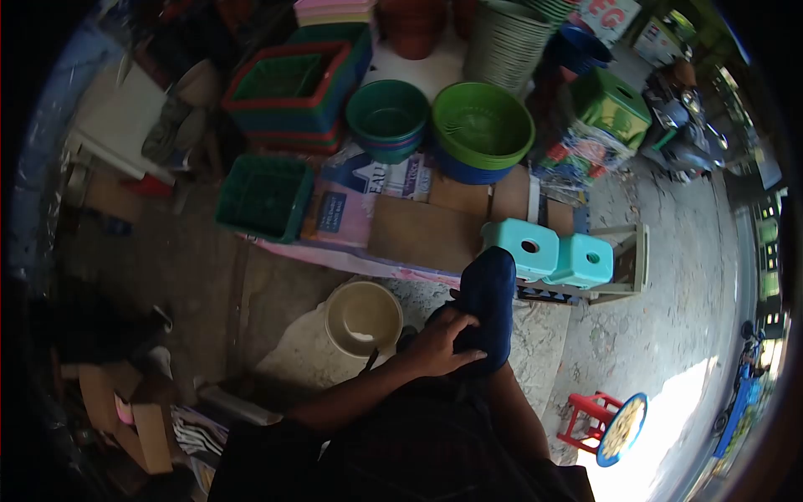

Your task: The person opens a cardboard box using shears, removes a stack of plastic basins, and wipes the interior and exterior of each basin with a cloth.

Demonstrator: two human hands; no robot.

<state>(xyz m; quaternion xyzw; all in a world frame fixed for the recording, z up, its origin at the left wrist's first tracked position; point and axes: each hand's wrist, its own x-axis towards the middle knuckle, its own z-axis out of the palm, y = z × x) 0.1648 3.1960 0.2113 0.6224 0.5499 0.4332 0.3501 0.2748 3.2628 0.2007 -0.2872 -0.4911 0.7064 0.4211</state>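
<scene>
Half-curled, the left hand held a dark-blue elongated object, seemingly mid-handling, wanting steadiness next; the hidden right hand's grip couldn't be told.

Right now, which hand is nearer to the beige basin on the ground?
Left: the left hand is right of the basin; the right hand is farther right, mostly hidden behind the dark blue item.

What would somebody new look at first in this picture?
Probably the two shiny turquoise stools, right of the middle, just beyond the dark blue thing at the person's hands. Next might be the bright green bowl, farther back and a little left, stacked on blue. The red stool and blue-rimmed round tray at lower right stand out too.
</scene>
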